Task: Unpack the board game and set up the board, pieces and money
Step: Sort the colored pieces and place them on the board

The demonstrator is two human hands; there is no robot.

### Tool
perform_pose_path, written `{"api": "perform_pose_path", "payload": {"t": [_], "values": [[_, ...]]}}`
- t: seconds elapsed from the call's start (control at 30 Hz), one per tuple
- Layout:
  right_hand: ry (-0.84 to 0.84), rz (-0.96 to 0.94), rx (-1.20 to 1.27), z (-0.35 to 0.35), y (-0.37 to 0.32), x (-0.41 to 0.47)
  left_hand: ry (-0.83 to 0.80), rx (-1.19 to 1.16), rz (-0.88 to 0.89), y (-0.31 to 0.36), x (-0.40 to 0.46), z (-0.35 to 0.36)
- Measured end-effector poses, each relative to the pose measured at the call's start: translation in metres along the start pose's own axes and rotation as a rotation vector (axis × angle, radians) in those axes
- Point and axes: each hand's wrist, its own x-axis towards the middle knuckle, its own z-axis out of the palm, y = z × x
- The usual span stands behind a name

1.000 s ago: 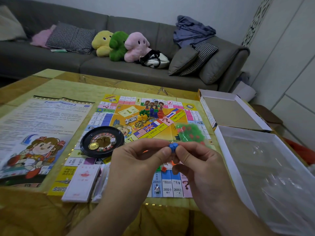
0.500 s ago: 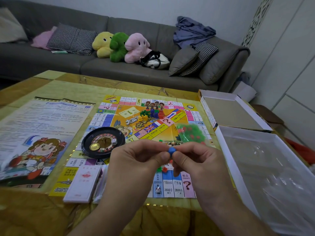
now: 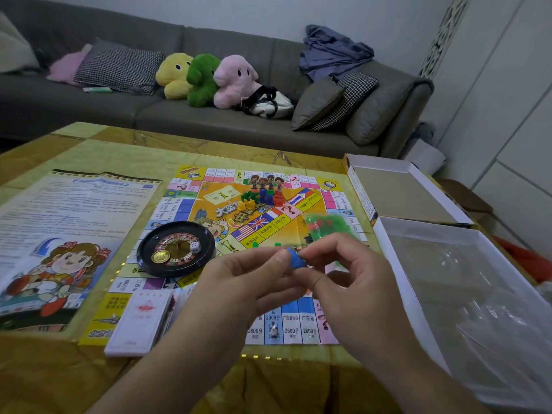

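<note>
The colourful game board [image 3: 209,216] lies flat on the yellow table. Above its near edge my left hand [image 3: 248,282] and my right hand [image 3: 346,276] pinch a small blue game piece [image 3: 294,258] between their fingertips. Green, yellow, blue and red pieces [image 3: 260,198] stand grouped at the board's centre. A clear bag of green and red pieces [image 3: 325,225] rests on the board's right side. A black roulette wheel [image 3: 176,249] holding a gold coin and a white die sits on the board's left part. A stack of cards [image 3: 140,318] lies at the near left corner.
A printed rules sheet [image 3: 68,234] covers the table's left. The open box lid [image 3: 397,192] and the white box base [image 3: 466,294] with clear plastic inside stand at the right. A grey sofa [image 3: 209,115] with plush toys and cushions runs behind the table.
Both hands stay together on the blue piece and have shifted it slightly; my right fingers have spread a little. The rest is still.
</note>
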Motion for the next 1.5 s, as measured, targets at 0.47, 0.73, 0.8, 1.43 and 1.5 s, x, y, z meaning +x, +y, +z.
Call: {"api": "perform_pose_path", "payload": {"t": [0.47,0.73,0.8,1.43,1.5], "values": [[-0.144,-0.228,-0.211,-0.004,0.007,0.003,-0.087,0.085,-0.211,0.007,0.004,-0.008],[-0.123,-0.287,-0.243,0.004,0.01,0.004,-0.105,0.132,-0.217,0.006,0.007,-0.012],[-0.112,-0.299,-0.26,0.007,0.01,0.004,-0.118,0.152,-0.211,0.003,0.008,-0.013],[-0.256,0.002,-0.568,0.043,0.045,0.03,0.392,0.12,-0.171,0.03,0.055,-0.063],[-0.29,-0.027,-0.659,0.051,0.049,0.034,0.388,0.144,-0.188,0.03,0.058,-0.061]]}}
